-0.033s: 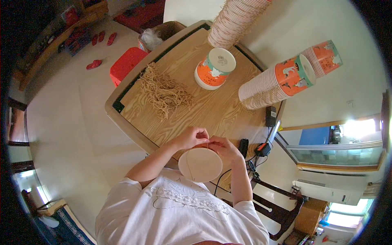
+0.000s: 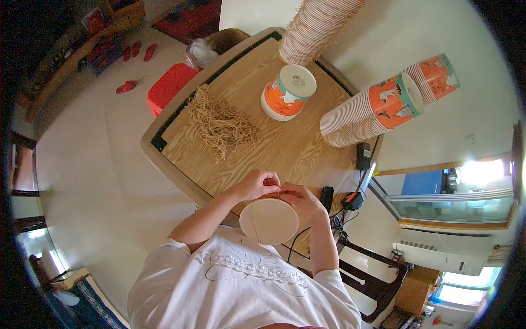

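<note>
Both hands meet at the far rim of a pale paper cup [image 2: 268, 221], held above the near edge of the counter [image 2: 285, 148] with its open mouth toward the camera. The left hand [image 2: 256, 185] and right hand [image 2: 298, 198] have their fingers [image 2: 272, 176] pinched almost shut on that rim, seemingly around a thin straw-coloured strand, though it is too small to be sure. The step looks like fixing a strand to the rim; the next move would call for a steady pinch and a fresh strand from the fibre heap [image 2: 222, 123], well beyond the left fingers. A decorated cup [image 2: 287, 92] and two cup stacks [image 2: 378, 107] stand farther off.
</note>
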Demonstrator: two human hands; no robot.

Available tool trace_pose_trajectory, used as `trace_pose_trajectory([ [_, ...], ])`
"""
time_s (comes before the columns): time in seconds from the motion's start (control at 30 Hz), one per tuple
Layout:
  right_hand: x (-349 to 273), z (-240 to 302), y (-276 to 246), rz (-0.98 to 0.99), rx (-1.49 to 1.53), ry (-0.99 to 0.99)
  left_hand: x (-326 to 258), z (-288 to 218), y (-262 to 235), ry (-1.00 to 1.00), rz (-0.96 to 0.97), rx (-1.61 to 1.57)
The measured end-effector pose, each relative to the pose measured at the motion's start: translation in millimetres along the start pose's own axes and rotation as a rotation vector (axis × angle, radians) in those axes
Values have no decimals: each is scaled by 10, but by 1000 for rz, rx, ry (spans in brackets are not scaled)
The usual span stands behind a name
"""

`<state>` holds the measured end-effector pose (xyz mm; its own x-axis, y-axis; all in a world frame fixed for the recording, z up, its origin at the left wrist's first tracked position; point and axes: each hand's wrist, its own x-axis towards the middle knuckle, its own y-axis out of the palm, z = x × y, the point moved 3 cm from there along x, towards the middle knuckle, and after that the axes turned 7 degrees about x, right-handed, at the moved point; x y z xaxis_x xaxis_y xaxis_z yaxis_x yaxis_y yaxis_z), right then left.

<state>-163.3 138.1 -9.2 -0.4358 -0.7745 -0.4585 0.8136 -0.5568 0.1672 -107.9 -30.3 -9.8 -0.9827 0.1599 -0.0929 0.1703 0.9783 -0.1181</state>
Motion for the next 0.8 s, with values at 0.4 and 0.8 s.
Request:
trace_pose_trajectory([
  [0.4,-7,47,-26,45,-151,22,-12,-35,-7,15,-3,18],
  [0.8,52,8,-69,-65,-460,-124,-67,-80,38,-35,51,-166],
])
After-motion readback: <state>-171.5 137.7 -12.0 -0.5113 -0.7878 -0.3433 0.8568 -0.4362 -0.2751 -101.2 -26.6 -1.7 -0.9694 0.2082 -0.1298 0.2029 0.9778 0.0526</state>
